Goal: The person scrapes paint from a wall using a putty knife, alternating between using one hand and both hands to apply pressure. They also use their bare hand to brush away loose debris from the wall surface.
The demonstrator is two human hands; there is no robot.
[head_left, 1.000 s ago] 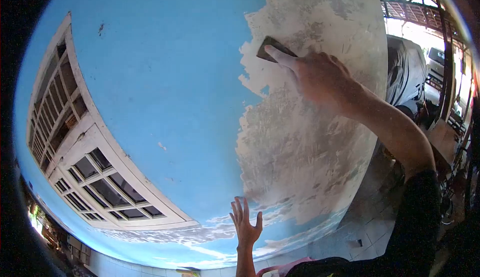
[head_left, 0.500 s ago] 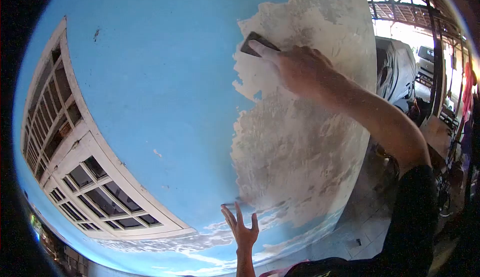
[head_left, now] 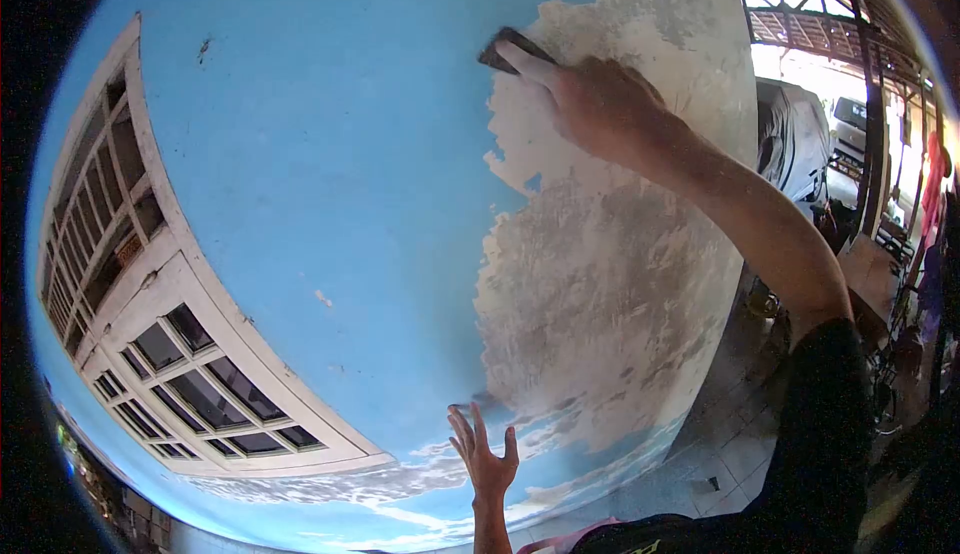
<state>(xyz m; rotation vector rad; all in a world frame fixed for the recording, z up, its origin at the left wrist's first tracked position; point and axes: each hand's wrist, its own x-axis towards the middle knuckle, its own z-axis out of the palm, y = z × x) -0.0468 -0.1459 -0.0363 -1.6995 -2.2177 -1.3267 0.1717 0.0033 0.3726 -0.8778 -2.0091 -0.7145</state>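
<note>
Blue wall (head_left: 330,154) fills most of the head view, with a big patch (head_left: 610,284) of scraped-off paint running down the middle right where grey-white plaster shows. A white window frame (head_left: 150,294) sits at the left, and a tiled floor (head_left: 740,454) and parked stuff show at the far right.

The right hand (head_left: 600,104) is up at the top centre of the frame, fingers pressed down on a small dark scraper (head_left: 505,52), held flat against the wall right at the edge where blue meets bare plaster. Looks like a light, stiff little blade, thin enough to slip under paint, so it's best gripped from the back with a fingertip pushing near the front edge, which is pretty much how it's held. The flaking paint looks brittle and would probably come off in chips.

The left hand (head_left: 487,459) is at the bottom centre, fingers spread, palm flat against the wall, holding nothing.

No containers anywhere that can be made out.
</note>
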